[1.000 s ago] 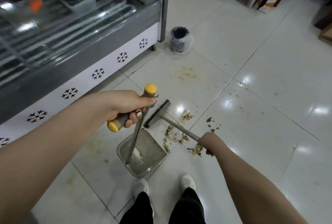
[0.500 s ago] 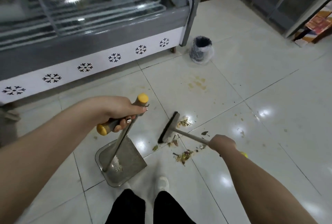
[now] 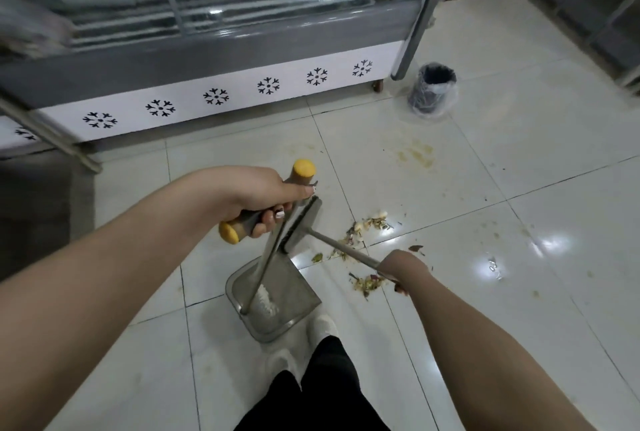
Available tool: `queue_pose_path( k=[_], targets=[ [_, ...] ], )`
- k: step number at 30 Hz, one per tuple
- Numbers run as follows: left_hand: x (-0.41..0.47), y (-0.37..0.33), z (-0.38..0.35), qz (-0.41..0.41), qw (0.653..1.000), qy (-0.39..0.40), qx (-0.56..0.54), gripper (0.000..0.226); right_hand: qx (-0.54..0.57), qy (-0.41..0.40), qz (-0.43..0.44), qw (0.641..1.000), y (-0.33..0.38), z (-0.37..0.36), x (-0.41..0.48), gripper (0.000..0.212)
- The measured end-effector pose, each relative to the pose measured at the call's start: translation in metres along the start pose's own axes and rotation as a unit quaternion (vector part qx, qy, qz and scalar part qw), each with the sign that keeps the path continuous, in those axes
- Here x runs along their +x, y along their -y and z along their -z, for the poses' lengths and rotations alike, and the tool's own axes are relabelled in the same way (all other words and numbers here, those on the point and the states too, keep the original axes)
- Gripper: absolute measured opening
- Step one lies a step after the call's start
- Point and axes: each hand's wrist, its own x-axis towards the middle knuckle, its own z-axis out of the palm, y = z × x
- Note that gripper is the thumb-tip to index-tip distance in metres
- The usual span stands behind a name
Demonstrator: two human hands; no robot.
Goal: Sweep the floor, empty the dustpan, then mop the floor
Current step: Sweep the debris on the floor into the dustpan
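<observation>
Along the left and top edge, a grey glass-fronted display freezer with a white, snowflake-printed base panel [image 3: 242,95] is filling more of the view than it was half a second ago.

Below it, the left hand [image 3: 263,193] is gripping a long-handled, square steel dustpan [image 3: 294,295] by its grey cross-grip with yellow end caps, fingers curled fully round the bar. The pan is sitting flat on the glossy white tiled floor [image 3: 519,188] with a small heap of pale crumbs [image 3: 265,301] at the foot of its slanted shaft. One white shoe [image 3: 322,326] is touching the pan's near corner, whereas earlier it was standing apart from it.

A short flat broom with dark bristles and a thin metal handle [image 3: 301,226] is now lying with its head right against the dustpan shaft, just beside the left hand. Half a second ago the head was well to the right, next to the debris.

Two loose patches of yellow-green food scraps [image 3: 369,223] are lying to the right of the head, one above the handle and one below it. The right hand [image 3: 401,266], seen from the back, is closing tightly round the near end of the handle.

Farther right, a small dark bin lined with clear plastic [image 3: 433,91] is standing at the freezer's corner.
</observation>
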Motion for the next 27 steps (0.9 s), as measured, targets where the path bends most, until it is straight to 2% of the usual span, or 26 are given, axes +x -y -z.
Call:
queue_pose_path(
  k=[4, 7, 12, 15, 23, 27],
  targets=[
    [-0.007, -0.001, -0.017, 0.012, 1.000, 0.006, -0.012, 0.041, -0.055, -0.017, 0.005, 0.998, -0.016, -0.011, 0.002, 0.023],
    [-0.008, -0.006, -0.035, 0.026, 1.000, 0.007, -0.013, 0.041, -0.106, -0.043, 0.013, 0.993, -0.052, 0.009, 0.008, 0.016],
    [-0.007, -0.024, -0.069, 0.042, 0.999, -0.004, -0.016, 0.042, -0.196, -0.090, 0.018, 0.976, -0.121, 0.065, 0.024, 0.030],
    [-0.009, -0.037, -0.097, 0.043, 0.998, -0.019, -0.035, 0.043, -0.218, -0.100, 0.037, 0.970, -0.153, 0.088, 0.034, 0.015],
    [-0.010, -0.053, -0.148, 0.033, 0.998, -0.016, -0.050, 0.039, -0.228, -0.082, 0.090, 0.966, -0.168, 0.089, 0.043, 0.014],
    [-0.006, -0.058, -0.158, 0.035, 0.998, -0.008, -0.048, 0.041, -0.246, -0.095, 0.096, 0.960, -0.167, 0.071, 0.043, 0.029]
  ],
)
